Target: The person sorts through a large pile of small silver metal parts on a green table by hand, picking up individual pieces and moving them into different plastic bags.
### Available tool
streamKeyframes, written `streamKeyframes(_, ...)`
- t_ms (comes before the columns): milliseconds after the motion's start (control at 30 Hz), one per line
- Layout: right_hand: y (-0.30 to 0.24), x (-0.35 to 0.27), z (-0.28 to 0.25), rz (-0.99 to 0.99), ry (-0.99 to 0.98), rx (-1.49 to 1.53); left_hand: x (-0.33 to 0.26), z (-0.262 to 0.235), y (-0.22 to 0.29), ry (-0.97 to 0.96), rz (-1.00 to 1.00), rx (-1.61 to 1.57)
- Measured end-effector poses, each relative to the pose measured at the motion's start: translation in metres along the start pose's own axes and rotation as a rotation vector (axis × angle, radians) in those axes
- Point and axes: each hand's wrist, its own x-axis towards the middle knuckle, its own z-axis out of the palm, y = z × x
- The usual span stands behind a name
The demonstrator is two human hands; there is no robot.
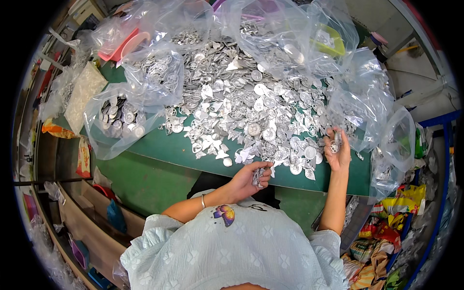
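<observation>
Left hand (245,183): fingers curled round a few small metal pieces (256,178), at the near edge of the green table (162,151), bracelet (203,200) on wrist. Right hand (341,157): raised, fingers bent in around more silver pieces (335,144), right by the near right side of the heap (261,108); exact finger contact too small to tell. Hands well apart. Heap = loose silver-coloured charms and discs, mid-table, thinning toward near edge. Left: open clear bag (99,149) with discs inside. Far left red tray (117,52), far right yellow-green tray (337,46) under clear plastic
</observation>
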Motion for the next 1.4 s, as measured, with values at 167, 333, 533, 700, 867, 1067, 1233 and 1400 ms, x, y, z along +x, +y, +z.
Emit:
streamKeyframes(167,0.002,0.008,-0.001,-0.018,0.094,-0.628,0.000,0.003,-0.001,0.020,-0.004,0.006)
streamKeyframes(333,0.014,0.016,0.013,-0.602,-0.020,-1.921,0.001,-0.004,-0.001,-0.016,-0.001,-0.001)
streamKeyframes(533,0.016,0.014,0.026,-0.519,-0.002,-2.039,-0.001,-0.001,-0.001,0.014,0.008,0.000)
streamKeyframes(700,0.013,0.023,0.009,-0.606,0.000,-1.883,0.001,-0.004,-0.001,-0.009,-0.004,-0.015)
streamKeyframes(867,0.014,0.027,-0.002,-0.162,0.046,-0.805,0.000,-0.005,0.000,-0.009,0.009,-0.019)
streamKeyframes(1067,0.015,0.041,0.015,0.052,-0.048,0.090,0.002,-0.004,-0.001,-0.015,-0.005,-0.013)
streamKeyframes(1233,0.017,0.082,0.018,-0.136,0.172,-0.807,0.000,0.001,0.000,0.027,0.005,0.009)
streamKeyframes(1400,0.027,0.094,0.058,-0.513,0.331,-2.045,-0.002,0.001,0.001,0.037,0.014,0.011)
